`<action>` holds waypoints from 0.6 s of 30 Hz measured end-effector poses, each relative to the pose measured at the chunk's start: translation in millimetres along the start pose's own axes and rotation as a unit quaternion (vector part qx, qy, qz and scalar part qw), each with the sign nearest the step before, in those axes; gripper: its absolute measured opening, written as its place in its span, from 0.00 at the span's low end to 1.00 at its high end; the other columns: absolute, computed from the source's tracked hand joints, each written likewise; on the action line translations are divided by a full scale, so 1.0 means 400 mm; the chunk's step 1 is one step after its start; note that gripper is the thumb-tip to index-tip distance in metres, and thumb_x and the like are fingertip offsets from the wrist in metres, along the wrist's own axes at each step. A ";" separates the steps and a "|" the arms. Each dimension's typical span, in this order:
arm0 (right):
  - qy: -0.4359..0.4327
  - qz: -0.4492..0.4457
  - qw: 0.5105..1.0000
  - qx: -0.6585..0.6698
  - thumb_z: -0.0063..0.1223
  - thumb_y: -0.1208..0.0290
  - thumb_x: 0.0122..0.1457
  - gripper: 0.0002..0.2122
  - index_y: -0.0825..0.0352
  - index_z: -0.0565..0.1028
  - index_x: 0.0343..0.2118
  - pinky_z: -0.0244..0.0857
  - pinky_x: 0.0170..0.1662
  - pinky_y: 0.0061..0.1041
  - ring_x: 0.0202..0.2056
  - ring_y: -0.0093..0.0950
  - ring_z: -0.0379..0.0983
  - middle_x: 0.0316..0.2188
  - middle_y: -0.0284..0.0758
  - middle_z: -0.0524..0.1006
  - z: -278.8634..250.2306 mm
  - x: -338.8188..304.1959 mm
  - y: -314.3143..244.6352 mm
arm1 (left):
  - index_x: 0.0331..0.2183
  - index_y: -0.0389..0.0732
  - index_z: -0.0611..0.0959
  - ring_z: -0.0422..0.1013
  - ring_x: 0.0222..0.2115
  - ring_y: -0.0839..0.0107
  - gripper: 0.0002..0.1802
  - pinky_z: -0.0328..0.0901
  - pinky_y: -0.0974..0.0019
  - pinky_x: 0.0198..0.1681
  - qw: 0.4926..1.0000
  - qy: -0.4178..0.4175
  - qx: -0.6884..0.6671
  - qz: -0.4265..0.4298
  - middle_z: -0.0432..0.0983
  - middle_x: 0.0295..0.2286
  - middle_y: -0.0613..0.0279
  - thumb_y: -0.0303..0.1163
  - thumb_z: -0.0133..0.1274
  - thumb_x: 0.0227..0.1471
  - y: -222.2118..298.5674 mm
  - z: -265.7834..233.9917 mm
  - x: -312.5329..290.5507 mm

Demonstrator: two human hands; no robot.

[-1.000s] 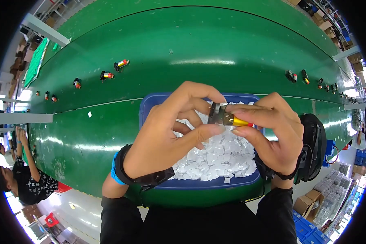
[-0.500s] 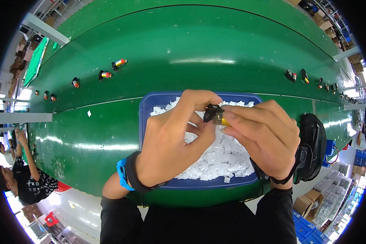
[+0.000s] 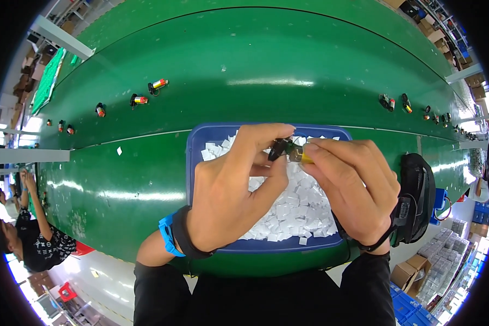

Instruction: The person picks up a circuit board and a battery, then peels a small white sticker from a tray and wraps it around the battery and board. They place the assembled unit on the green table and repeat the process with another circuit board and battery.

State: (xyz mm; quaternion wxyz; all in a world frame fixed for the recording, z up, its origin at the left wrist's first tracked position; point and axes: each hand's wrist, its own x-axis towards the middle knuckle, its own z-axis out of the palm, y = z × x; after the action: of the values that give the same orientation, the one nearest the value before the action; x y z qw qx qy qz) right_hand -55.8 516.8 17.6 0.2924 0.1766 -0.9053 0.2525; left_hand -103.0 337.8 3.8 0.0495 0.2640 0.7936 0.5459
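Observation:
Over the blue bin, both my hands are closed on one small assembly. Its black end piece [image 3: 277,149] is tilted and pinched between the thumb and fingers of my left hand [image 3: 220,190]. My right hand [image 3: 358,187] grips the other end, a yellowish cylinder [image 3: 295,154] with a clear-looking collar, between thumb and fingertips. Part of the cylinder is hidden by the right fingers. Beneath my hands, the blue bin [image 3: 193,157] holds many small white squares [image 3: 293,217].
On the green belt [image 3: 244,103] lie similar black units with red and yellow cylinders [image 3: 158,84], to the left and right. A black bag [image 3: 415,195] lies right of the bin. Another person [image 3: 41,239] is at the far left. A stray white piece [image 3: 119,151] lies left.
The units on the green belt have shifted slightly left. The assembly has tilted a little, and my right fingers have drawn back slightly along the cylinder.

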 end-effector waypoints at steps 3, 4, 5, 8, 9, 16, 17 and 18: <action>-0.004 0.005 1.000 -0.005 0.69 0.84 0.37 0.17 0.71 0.79 0.34 0.69 0.28 0.25 0.29 0.33 0.76 0.31 0.39 0.80 -0.002 0.000 0.004 | 0.48 0.32 0.72 0.79 0.36 0.68 0.19 0.76 0.69 0.35 0.999 -0.001 -0.042 -0.018 0.79 0.41 0.50 0.14 0.51 0.53 0.009 0.001 0.004; -0.003 0.005 1.000 -0.004 0.69 0.84 0.37 0.17 0.70 0.79 0.34 0.69 0.28 0.25 0.29 0.33 0.76 0.31 0.39 0.80 -0.003 0.000 0.008 | 0.49 0.32 0.72 0.79 0.35 0.68 0.19 0.77 0.69 0.34 0.996 -0.001 -0.083 -0.037 0.79 0.41 0.50 0.14 0.51 0.53 0.016 0.000 0.008; -0.002 0.006 1.000 -0.002 0.69 0.84 0.37 0.17 0.70 0.79 0.34 0.69 0.28 0.25 0.29 0.33 0.76 0.31 0.39 0.80 -0.003 0.001 0.013 | 0.49 0.32 0.72 0.79 0.35 0.68 0.20 0.77 0.69 0.33 0.991 0.000 -0.124 -0.057 0.79 0.41 0.50 0.15 0.51 0.54 0.023 -0.002 0.011; 0.006 0.006 1.000 0.001 0.68 0.84 0.37 0.16 0.70 0.79 0.34 0.69 0.28 0.25 0.29 0.32 0.76 0.31 0.38 0.80 -0.003 -0.001 0.018 | 0.51 0.31 0.72 0.79 0.35 0.68 0.20 0.77 0.68 0.30 0.966 -0.093 -0.186 -0.155 0.78 0.41 0.51 0.17 0.51 0.56 0.044 -0.050 0.037; 0.012 0.005 1.000 0.001 0.68 0.84 0.37 0.16 0.70 0.79 0.33 0.69 0.28 0.25 0.29 0.32 0.76 0.31 0.38 0.80 -0.003 -0.003 0.020 | 0.52 0.31 0.72 0.78 0.35 0.68 0.20 0.77 0.68 0.29 0.945 -0.139 -0.217 -0.203 0.78 0.41 0.51 0.18 0.51 0.57 0.042 -0.060 0.046; 0.010 -0.054 0.998 -0.043 0.66 0.80 0.35 0.14 0.70 0.80 0.31 0.67 0.25 0.22 0.28 0.29 0.74 0.30 0.36 0.79 -0.018 0.001 0.040 | 0.52 0.30 0.73 0.77 0.32 0.68 0.19 0.77 0.67 0.27 0.905 -0.211 -0.300 -0.217 0.77 0.41 0.53 0.23 0.49 0.60 -0.019 -0.061 0.062; 0.024 -0.087 0.994 -0.061 0.63 0.78 0.34 0.14 0.70 0.80 0.30 0.65 0.22 0.20 0.26 0.28 0.73 0.29 0.35 0.78 -0.015 0.003 0.051 | 0.52 0.29 0.73 0.77 0.32 0.68 0.18 0.77 0.67 0.27 0.899 -0.206 -0.319 -0.218 0.77 0.41 0.53 0.24 0.49 0.60 -0.019 -0.060 0.062; 0.038 -0.119 0.989 -0.079 0.61 0.77 0.33 0.15 0.71 0.81 0.29 0.64 0.20 0.18 0.25 0.27 0.71 0.28 0.34 0.78 -0.014 0.002 0.057 | 0.52 0.29 0.73 0.77 0.32 0.68 0.18 0.77 0.67 0.27 0.899 -0.206 -0.320 -0.218 0.77 0.41 0.53 0.24 0.49 0.60 -0.020 -0.057 0.063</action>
State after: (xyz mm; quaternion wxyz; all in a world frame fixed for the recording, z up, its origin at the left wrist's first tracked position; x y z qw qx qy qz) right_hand -64.7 538.1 14.0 0.3679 0.2493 -0.8832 0.1500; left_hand -135.7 328.2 11.2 0.4118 0.1611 0.5860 0.6790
